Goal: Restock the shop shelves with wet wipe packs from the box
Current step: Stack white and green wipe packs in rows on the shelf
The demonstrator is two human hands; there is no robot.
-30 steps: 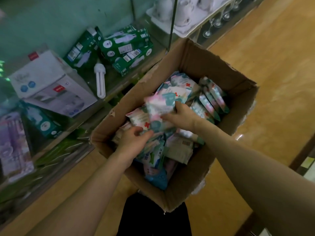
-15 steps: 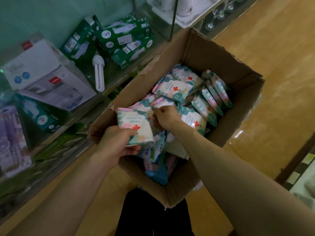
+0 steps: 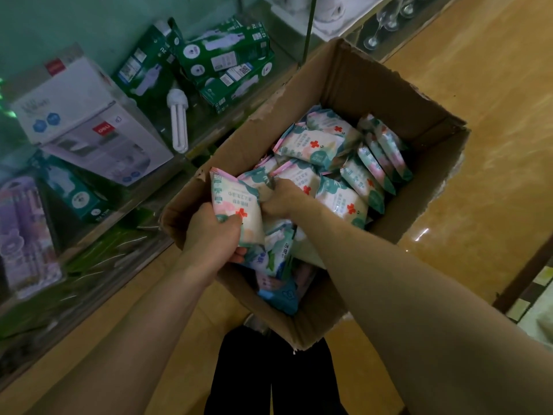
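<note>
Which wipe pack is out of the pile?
The white-and-teal red-cross plastic pack held in the left grip over the brown cardboard box's left rim; the others lie inside.

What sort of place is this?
Probably a small general shop: glass shelves hold boxed light bulbs and a white appliance box, and a cardboard box full of wet wipe packs stands beside them.

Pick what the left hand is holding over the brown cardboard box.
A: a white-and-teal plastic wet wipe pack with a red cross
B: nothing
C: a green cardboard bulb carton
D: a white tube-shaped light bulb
A: the left hand grips a white-and-teal plastic wet wipe pack by its lower end, at the left edge of the brown cardboard box.
</note>
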